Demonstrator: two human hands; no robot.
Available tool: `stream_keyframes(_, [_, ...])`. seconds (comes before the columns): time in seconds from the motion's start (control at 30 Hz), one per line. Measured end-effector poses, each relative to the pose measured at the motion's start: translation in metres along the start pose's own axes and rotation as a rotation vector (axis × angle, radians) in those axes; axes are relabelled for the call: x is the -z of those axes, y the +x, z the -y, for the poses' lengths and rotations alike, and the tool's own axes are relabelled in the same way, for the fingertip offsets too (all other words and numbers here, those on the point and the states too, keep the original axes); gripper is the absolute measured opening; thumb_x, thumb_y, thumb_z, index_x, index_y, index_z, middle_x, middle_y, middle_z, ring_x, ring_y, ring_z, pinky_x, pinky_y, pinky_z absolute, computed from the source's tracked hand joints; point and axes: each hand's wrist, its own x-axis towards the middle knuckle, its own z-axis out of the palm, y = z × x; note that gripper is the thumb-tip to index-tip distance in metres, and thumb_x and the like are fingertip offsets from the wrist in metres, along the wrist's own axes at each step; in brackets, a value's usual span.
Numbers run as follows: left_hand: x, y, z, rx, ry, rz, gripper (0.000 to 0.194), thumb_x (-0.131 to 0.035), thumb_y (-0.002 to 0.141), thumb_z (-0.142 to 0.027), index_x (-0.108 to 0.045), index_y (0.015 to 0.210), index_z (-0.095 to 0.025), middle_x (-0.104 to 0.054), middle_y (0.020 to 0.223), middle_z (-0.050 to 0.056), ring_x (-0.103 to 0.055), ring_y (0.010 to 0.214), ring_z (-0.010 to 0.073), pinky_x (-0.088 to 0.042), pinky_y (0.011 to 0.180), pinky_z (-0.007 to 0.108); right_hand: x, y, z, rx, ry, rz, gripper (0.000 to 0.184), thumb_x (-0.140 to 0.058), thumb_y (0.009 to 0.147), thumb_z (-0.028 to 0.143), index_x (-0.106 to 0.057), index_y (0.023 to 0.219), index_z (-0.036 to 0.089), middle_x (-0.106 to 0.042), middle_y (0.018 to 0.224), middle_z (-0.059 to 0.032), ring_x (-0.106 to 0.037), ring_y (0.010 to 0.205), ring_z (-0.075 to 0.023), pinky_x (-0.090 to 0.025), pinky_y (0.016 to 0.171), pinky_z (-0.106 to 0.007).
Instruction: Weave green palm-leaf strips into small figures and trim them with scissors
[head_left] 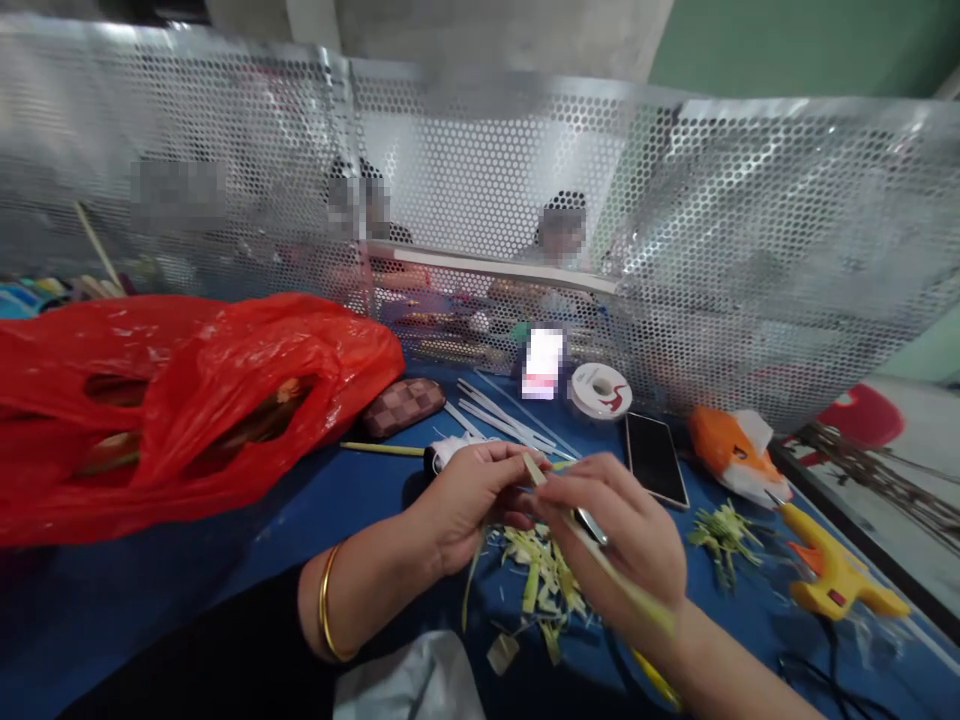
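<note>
My left hand (471,492) is closed, its thumb and fingers pinching a pale green strip (534,468) that looks like a leaf or stalk. Close beside it, my right hand (626,525) is also closed on the strip, whose far end seems to trail back along the wrist. A shiny metal tool (591,527) juts from under the right-hand fingers; its kind is hidden. Beneath both hands lies a heap of cut green and yellow plant shreds (551,570). A white bundle (454,447) sits behind my left hand.
A red plastic bag (202,400) covers the left side. Behind the hands are a checkered pouch (405,407), white sticks (506,415), a ribbon spool (601,390) and a phone (656,460). A yellow glue gun (836,565) lies right. A perforated metal screen (480,170) stands behind.
</note>
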Motion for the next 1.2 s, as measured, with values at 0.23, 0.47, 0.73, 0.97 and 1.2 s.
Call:
stream_keyframes(0.23, [0.008,-0.003,-0.02,-0.044,-0.153,-0.052,0.008,-0.061,0.087,-0.019,-0.064,0.085,-0.013,-0.073,0.09,0.009,-0.071,0.068,0.0113,-0.03,0.035,0.01,-0.012,-0.016,-0.007,0.447,-0.314,0.154,0.021,-0.051,0.088,0.004,-0.065,0.103,0.008,-0.071,0.083,-0.0083,-0.062,0.075,-0.0202,-0.043,0.073,-0.038])
stream_keyframes(0.47, [0.011,-0.006,-0.033,0.005,-0.254,-0.04,0.011,-0.056,0.089,-0.014,-0.066,0.085,-0.012,-0.074,0.089,0.009,-0.071,0.068,0.0124,-0.054,0.052,0.016,-0.023,-0.015,-0.02,0.449,-0.365,0.262,0.025,-0.043,0.092,0.008,-0.064,0.106,0.008,-0.072,0.09,-0.0103,-0.063,0.082,-0.0217,-0.044,0.08,-0.037])
stream_keyframes(0.73, [0.006,-0.008,-0.023,-0.016,-0.258,-0.033,0.009,-0.058,0.088,-0.012,-0.067,0.085,-0.01,-0.073,0.086,0.009,-0.071,0.066,0.0124,-0.057,0.059,0.017,-0.016,-0.015,-0.001,0.503,-0.28,0.21,0.021,-0.058,0.087,0.01,-0.065,0.107,0.01,-0.068,0.076,-0.005,-0.062,0.072,-0.0181,-0.047,0.077,-0.037])
stream_keyframes(0.97, [-0.005,-0.008,-0.012,0.038,-0.286,-0.068,0.006,-0.061,0.087,-0.013,-0.064,0.082,-0.011,-0.073,0.083,0.009,-0.07,0.065,0.0121,-0.055,0.059,0.017,-0.03,-0.023,-0.005,0.563,-0.398,0.198,0.024,-0.049,0.087,0.007,-0.068,0.1,0.013,-0.069,0.086,-0.0059,-0.064,0.085,-0.0202,-0.045,0.093,-0.038])
stream_keyframes(1.2, [-0.007,-0.006,-0.004,-0.004,-0.199,-0.073,0.004,-0.063,0.085,-0.014,-0.065,0.082,-0.011,-0.074,0.08,0.008,-0.069,0.063,0.0116,-0.054,0.06,0.018,-0.013,-0.013,0.005,0.447,-0.201,0.037,0.021,-0.047,0.09,0.009,-0.067,0.089,0.014,-0.07,0.075,-0.0048,-0.066,0.078,-0.018,-0.047,0.085,-0.036])
